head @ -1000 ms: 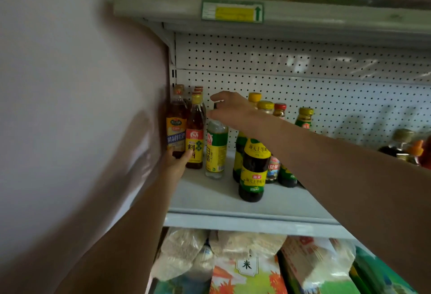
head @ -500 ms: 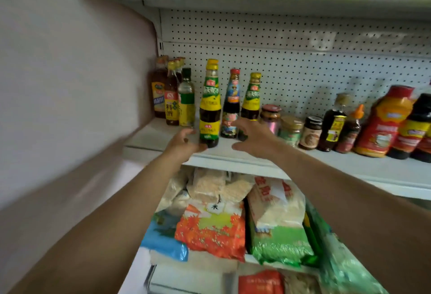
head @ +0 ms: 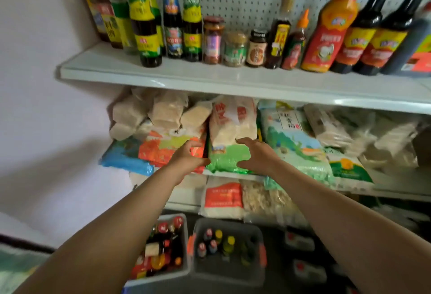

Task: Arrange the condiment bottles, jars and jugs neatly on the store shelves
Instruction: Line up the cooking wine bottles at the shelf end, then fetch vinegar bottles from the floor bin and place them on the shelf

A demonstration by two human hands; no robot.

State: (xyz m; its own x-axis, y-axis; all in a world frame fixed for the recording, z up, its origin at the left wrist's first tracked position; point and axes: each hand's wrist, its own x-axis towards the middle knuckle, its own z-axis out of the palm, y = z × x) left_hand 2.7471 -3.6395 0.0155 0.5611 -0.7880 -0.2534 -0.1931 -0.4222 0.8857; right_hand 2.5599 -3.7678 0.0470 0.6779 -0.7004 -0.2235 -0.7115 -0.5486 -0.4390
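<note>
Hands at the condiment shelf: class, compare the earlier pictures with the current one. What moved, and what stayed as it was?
Both hands let go of the bottles and came down off the shelf. The left hand and right hand now hover empty before the rice bags. The dark soy bottle stayed standing in front of the row.

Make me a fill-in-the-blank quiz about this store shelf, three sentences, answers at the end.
1. Both hands, left hand and right hand, hold ____.
2. On the upper shelf, the three small jars stand ____ the orange squeeze bottle, seen from the camera.
3. Down on the floor, two grey ____ hold more bottles.

Missing words: nothing; left of; bins
</note>
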